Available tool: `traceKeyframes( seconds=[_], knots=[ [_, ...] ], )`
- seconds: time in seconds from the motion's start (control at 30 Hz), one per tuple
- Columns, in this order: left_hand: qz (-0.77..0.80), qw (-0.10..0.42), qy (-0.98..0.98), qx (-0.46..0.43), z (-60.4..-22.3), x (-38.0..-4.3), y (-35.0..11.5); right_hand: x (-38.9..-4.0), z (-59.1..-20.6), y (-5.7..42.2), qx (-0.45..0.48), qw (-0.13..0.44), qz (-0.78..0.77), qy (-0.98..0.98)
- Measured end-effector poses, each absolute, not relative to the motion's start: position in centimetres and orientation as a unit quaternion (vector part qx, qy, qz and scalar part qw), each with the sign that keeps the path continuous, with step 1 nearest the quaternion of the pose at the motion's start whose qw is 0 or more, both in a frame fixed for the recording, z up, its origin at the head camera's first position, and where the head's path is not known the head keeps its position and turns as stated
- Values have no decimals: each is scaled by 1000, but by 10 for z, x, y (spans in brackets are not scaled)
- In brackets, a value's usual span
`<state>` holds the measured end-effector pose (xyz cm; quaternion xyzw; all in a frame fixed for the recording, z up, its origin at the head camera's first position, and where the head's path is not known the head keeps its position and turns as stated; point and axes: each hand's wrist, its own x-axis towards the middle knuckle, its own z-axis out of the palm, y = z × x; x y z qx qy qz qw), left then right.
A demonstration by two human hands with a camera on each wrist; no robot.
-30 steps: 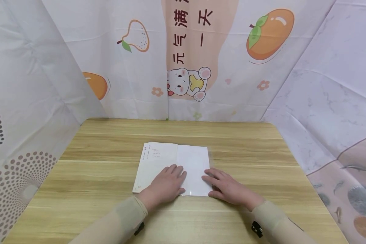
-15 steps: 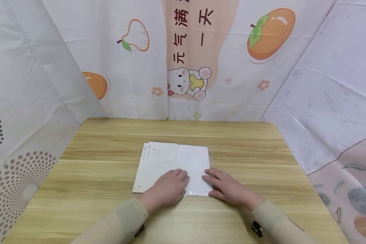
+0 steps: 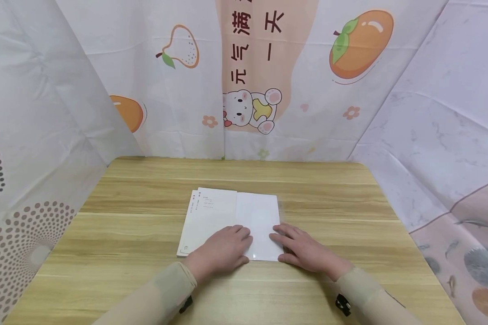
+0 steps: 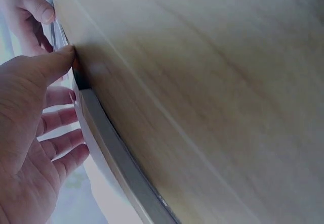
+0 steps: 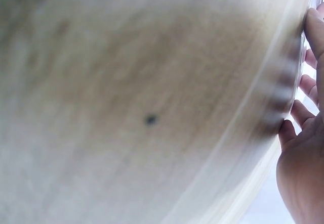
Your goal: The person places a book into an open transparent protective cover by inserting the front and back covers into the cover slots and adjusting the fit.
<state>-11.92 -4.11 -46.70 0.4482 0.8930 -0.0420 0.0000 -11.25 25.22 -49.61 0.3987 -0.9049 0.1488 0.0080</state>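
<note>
An open book (image 3: 213, 216) lies on the table, its left page carrying a little small print near the top. Its right side (image 3: 260, 214) is a plain white sheet, with a strip of clear film along the outer edge. My left hand (image 3: 227, 247) rests palm down near the fold, at the lower part of the book. On the right edge, the fingers of my right hand (image 3: 302, 248) rest over the white sheet and film. In the left wrist view, the page block (image 4: 121, 153) appears edge-on beside the left fingers. Both palms hide what lies under them.
The wood-grain table (image 3: 146, 194) extends around the book on all sides. A printed cloth (image 3: 179, 113) with fruit and a cartoon figure hangs behind it, and further cloths (image 3: 431, 113) hang at the sides.
My left hand has slid slightly right and toward the near edge, and its fingers have drawn closer together. The right hand has stayed in place, and the book looks almost unmoved.
</note>
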Motion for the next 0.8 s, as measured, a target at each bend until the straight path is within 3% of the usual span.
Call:
traceKeyframes(
  seconds=[0.8],
  knots=[
    [27,-31,868,495,-467,-122,-51,-109,-489,248,375,-5,155,-914]
  ],
)
